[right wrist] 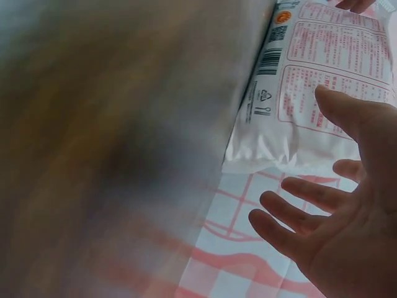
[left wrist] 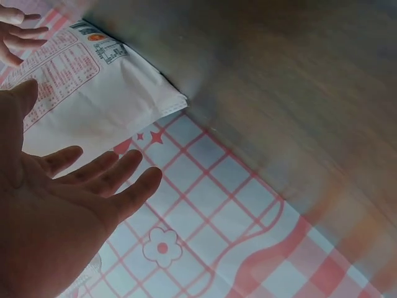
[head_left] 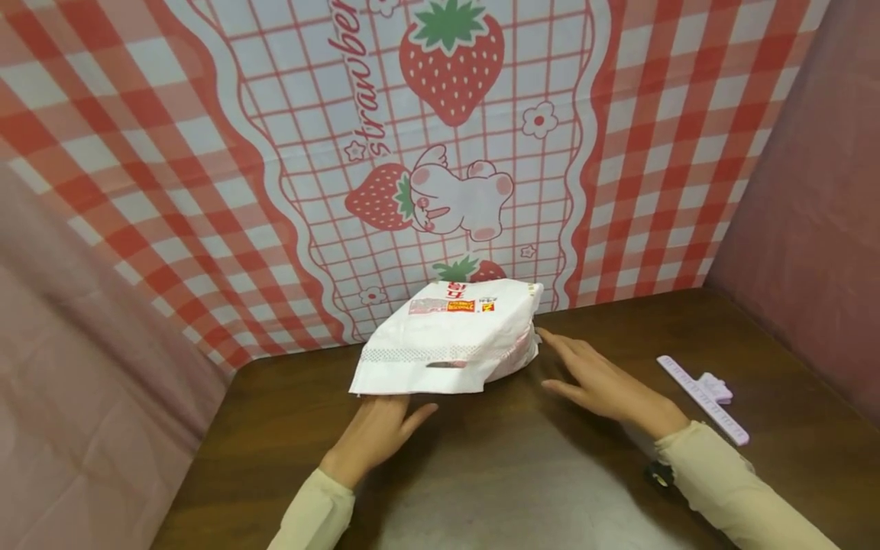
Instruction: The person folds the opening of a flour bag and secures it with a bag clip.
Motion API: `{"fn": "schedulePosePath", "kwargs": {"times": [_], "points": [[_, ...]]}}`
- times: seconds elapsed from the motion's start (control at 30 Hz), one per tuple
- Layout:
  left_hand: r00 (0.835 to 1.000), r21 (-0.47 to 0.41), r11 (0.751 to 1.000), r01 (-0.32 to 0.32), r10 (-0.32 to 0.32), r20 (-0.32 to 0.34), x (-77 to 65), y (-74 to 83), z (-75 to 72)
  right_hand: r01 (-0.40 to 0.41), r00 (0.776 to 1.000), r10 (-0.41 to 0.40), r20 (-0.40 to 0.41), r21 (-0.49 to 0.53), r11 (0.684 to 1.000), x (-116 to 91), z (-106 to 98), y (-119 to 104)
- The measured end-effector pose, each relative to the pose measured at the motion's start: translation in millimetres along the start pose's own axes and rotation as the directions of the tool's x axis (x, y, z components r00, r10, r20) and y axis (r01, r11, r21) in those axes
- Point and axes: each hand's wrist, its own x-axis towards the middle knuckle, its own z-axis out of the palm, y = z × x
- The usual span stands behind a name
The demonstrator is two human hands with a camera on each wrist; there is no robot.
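Observation:
A white plastic bag (head_left: 440, 336) with red print and a slot handle stands tilted on the brown table. Red text panels and a barcode cover its other face in the right wrist view. My left hand (head_left: 374, 435) is by its left front corner, the fingers partly hidden by the bag in the head view. In the left wrist view its fingers (left wrist: 139, 189) are spread, holding nothing. At the bag's right side is my right hand (head_left: 598, 378), fingers extended and thumb apart. The right wrist view shows those fingers (right wrist: 282, 236) spread beside the bag, gripping nothing.
On the table's right side lies a long lilac clip (head_left: 701, 399) with a small grip piece. Behind the table (head_left: 467, 481) hangs a red-and-white checked strawberry cloth (head_left: 653, 153). Pink drapes (head_left: 811, 191) flank both sides. A dark round object (head_left: 660, 473) shows at my right cuff.

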Motion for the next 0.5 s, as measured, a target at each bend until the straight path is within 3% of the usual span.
{"fn": "schedulePosePath", "kwargs": {"times": [0.37, 0.5], "points": [[0.995, 0.034, 0.996, -0.079, 0.081, -0.052, 12.4, 3.9, 6.1, -0.006, 0.999, 0.007, -0.035, 0.011, 1.000, 21, 1, 1], [0.995, 0.047, 0.997, -0.062, 0.065, -0.071, 16.7, 3.5, 7.3, -0.055, 0.998, 0.057, -0.033, 0.041, 0.998, 26, 0, 2]]}}
